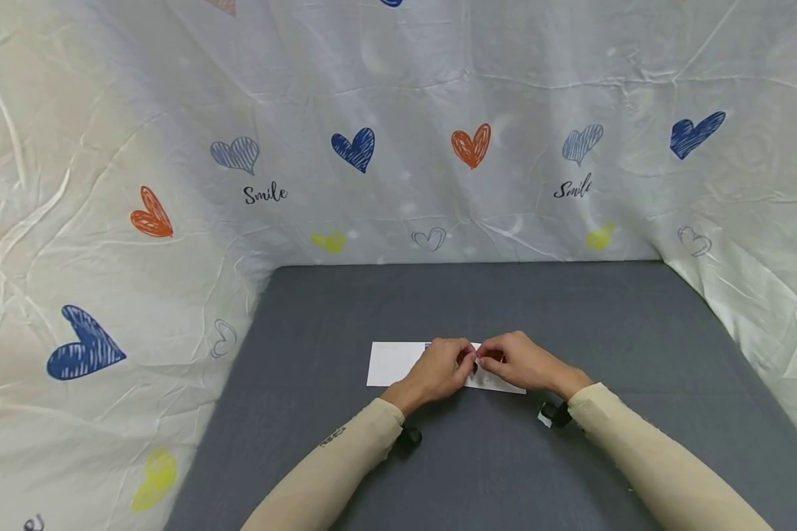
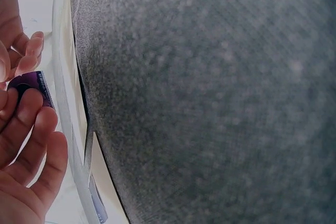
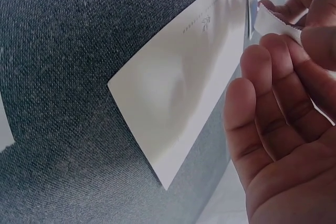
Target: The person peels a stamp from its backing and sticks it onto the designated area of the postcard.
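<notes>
Purple slip (image 2: 34, 79) pinched above white paper (image 1: 390, 363)

From where I stand, the person's two hands meet fingertip to fingertip near the middle of the grey surface (image 1: 518, 299). The left hand (image 1: 441, 366) pinches the slip between thumb and finger, its other fingers bent loosely beside it. The right hand (image 1: 528, 361) pinches it too, thumb against forefinger, with the remaining fingers lightly bent and together. Seen from the left wrist, the slip shows purple with a dark round patch; from the right wrist its pale side and a toothed edge come into sight. It is held just above the paper, between the hands.

The paper lies on the surface, partly covered by both hands. Near the right hand it carries a small grey emblem (image 3: 206, 23) with a line of fine print. Fingers block so much of the middle that I can't tell whether it is one sheet or two. A bit of blue (image 1: 428, 344) peeps out at its far edge, beside the left hand.

Both arms wear cream sleeves (image 1: 651, 450), with a dark camera (image 1: 409, 438) at the left wrist. Behind the surface hangs a pale cloth (image 1: 405, 81), creased, printed with blue, orange and yellow hearts and the word "Smile".
</notes>
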`<state>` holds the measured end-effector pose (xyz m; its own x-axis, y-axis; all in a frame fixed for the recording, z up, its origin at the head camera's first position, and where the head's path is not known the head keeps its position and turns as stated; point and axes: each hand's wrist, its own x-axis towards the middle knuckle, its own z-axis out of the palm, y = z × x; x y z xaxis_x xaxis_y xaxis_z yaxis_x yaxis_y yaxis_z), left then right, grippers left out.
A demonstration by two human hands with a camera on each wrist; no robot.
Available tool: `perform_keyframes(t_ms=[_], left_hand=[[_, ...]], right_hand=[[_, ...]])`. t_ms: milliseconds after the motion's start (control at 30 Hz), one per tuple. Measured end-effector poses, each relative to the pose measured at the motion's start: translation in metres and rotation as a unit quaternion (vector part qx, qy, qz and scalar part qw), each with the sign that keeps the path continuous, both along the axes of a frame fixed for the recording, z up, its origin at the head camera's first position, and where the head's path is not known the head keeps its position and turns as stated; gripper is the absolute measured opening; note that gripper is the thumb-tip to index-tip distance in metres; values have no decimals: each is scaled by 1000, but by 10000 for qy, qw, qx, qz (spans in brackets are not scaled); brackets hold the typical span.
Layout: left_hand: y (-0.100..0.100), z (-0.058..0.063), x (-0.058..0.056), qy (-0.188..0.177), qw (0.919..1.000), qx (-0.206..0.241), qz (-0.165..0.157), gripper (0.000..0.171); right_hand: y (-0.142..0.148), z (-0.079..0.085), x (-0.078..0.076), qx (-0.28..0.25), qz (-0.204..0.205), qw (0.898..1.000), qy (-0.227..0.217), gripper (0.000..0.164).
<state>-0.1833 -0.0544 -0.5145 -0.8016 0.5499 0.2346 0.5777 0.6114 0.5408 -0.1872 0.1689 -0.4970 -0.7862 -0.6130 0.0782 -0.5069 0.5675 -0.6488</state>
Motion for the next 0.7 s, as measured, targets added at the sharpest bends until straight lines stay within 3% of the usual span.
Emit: perform_keyframes(t_ms=[700], left_hand=[[0,0,1,128,9999,26,43,12]], right_hand=[[-1,1,0,7,-180,9998,60,15]])
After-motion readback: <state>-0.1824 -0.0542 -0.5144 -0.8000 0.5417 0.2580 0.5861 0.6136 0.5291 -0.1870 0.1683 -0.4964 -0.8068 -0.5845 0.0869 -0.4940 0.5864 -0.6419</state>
